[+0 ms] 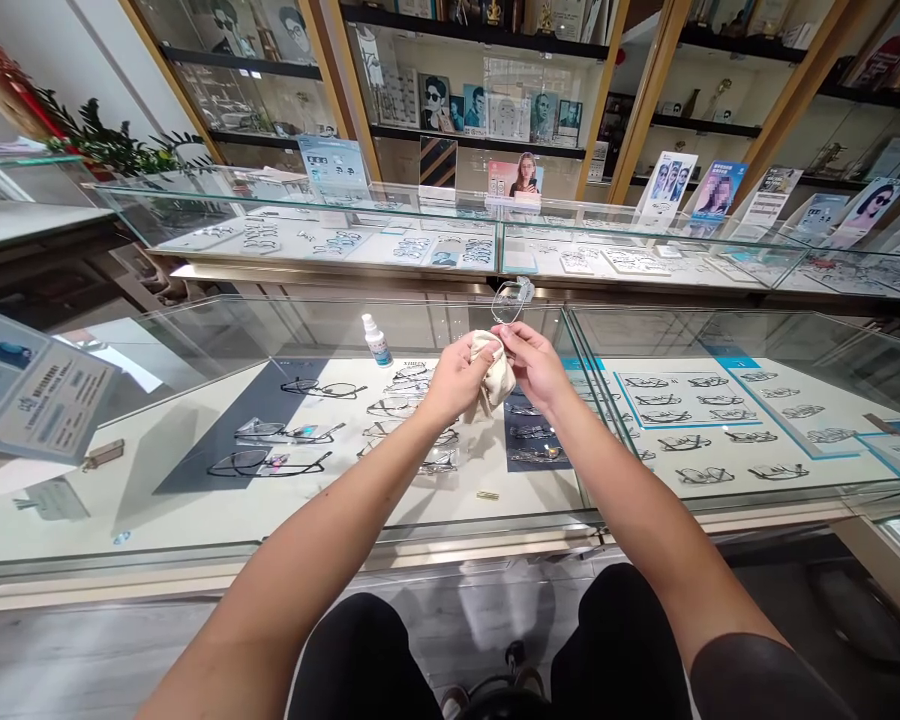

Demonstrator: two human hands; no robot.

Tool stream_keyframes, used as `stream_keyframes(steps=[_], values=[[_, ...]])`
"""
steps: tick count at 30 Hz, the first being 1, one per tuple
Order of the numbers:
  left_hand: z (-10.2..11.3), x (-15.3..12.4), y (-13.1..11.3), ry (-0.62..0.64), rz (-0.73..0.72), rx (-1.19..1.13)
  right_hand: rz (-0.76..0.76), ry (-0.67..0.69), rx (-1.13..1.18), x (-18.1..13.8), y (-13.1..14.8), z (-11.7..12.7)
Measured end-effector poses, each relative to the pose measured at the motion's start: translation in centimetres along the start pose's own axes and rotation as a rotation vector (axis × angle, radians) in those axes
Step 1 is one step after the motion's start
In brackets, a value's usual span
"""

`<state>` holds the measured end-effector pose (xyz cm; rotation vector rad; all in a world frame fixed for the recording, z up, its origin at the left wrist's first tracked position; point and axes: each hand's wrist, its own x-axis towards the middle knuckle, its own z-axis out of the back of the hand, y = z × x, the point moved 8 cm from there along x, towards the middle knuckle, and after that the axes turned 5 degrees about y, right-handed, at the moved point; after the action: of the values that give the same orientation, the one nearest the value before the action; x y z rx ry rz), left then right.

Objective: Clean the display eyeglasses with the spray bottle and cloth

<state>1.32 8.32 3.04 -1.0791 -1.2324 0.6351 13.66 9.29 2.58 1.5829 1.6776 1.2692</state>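
My left hand (459, 378) is closed on a cream cloth (499, 378), bunched between its thumb and fingers. Close beside it, my right hand (538, 366) pinches a pair of eyeglasses (510, 302) with thin frames, one lens pointing up and away from me. Part of the glasses is hidden behind the cloth and fingers. Both hands are above a glass display counter (390, 508). A small white spray bottle (377, 342) stands upright on the counter, left of my hands.
Rows of eyeglasses (276, 462) lie inside the counter. At the left edge leans a printed sign (34, 385). A second glass showcase (330, 240) with advertising cards (665, 190) runs across behind, before wall shelves. My knees (364, 655) are below the counter's near edge.
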Motion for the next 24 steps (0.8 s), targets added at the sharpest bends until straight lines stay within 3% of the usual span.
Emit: stream_keyframes(steps=[3,8,13,16,24], values=[[0.4,-0.1,-0.1,-0.079,-0.014,0.023,0.019,0.026,0.005,-0.2,0.2,-0.5],[0.7,0.4,0.8,-0.024,0.095,-0.094,0.027,0.002,-0.010,0.0,1.0,0.4],[3.7,1.5,1.7,-0.142,0.107,-0.174,0.130,-0.080,-0.062,0.5,2.7,2.4],[4.7,1.9,1.5,-0.179,0.070,-0.204,0.159,-0.049,-0.131,0.5,3.2,2.5],[2.9,1.7,-0.1,-0.037,0.075,-0.232,0.133,0.163,-0.312,0.0,2.7,0.1]])
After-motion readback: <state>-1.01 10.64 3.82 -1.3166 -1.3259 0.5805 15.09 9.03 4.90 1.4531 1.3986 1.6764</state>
